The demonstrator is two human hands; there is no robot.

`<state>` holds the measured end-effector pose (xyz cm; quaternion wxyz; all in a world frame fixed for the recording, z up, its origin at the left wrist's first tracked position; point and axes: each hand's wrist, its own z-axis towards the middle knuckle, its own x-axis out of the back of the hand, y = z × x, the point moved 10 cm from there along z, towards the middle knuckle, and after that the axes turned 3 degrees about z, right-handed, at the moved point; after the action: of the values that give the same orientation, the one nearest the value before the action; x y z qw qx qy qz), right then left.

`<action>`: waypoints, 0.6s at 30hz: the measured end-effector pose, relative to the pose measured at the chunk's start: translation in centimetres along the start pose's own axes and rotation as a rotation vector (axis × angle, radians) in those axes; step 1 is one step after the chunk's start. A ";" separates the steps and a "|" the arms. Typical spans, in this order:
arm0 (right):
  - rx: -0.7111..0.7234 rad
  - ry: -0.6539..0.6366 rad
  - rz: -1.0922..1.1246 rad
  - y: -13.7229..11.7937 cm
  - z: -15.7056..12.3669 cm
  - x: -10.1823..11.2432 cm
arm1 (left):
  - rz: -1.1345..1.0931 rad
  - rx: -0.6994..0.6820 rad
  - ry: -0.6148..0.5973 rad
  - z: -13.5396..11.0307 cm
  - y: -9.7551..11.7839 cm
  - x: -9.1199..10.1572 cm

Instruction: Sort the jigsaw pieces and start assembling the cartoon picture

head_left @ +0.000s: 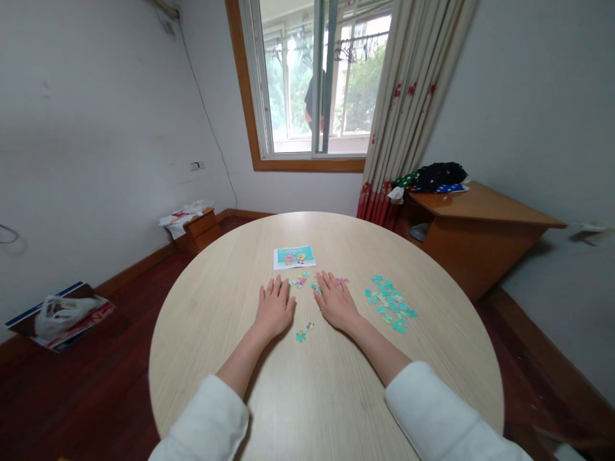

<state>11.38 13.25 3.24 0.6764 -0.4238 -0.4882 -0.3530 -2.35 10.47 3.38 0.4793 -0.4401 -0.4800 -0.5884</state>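
My left hand (275, 308) lies palm down on the round wooden table (307, 410), fingers stretched out and holding nothing. Flat beside a small group of jigsaw puzzle pieces (301, 279) is my right hand (335, 301), its fingers extended and partly covering some pieces. Between my wrists, two or so loose puzzle pieces (301, 336) rest on the tabletop. A colourful reference picture (295, 257) with cartoon figures lies just beyond my fingertips. Off to the right spreads a larger cluster of mostly turquoise puzzle pieces (391, 304).
A brown desk (490, 205) with a heap of dark cloth (439, 176) stands behind the table on the right. At the left are a small wooden cabinet (202, 225) and a plastic bag (65, 315) on the floor. A person (314, 102) is visible through the window.
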 end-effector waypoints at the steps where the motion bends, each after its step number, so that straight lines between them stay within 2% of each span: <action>1: -0.006 -0.007 -0.001 0.1 0.0 -0.1 | 0.005 0.008 -0.009 0.0 0.0 -0.3; 6: -0.032 -0.068 -0.006 0.4 0.0 -0.9 | 0.032 -0.002 -0.084 0.0 -0.2 -1.7; 10: -0.052 -0.030 -0.008 0.5 -0.1 -0.2 | 0.010 -0.005 -0.067 0.1 -0.7 -1.3; 13: -0.016 -0.002 -0.014 0.0 -0.2 0.4 | -0.003 0.000 -0.046 0.1 -0.7 -0.6; 15: 0.014 -0.002 -0.015 -0.3 -0.2 0.5 | -0.009 -0.026 -0.035 0.0 -0.1 -0.1; 18: 0.076 -0.020 0.000 -0.9 -0.3 0.2 | -0.018 -0.163 -0.047 -0.5 2.1 0.1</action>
<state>10.69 12.58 3.55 0.6871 -0.4010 -0.5081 -0.3301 -0.33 9.80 3.70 0.4251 -0.4869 -0.4458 -0.6193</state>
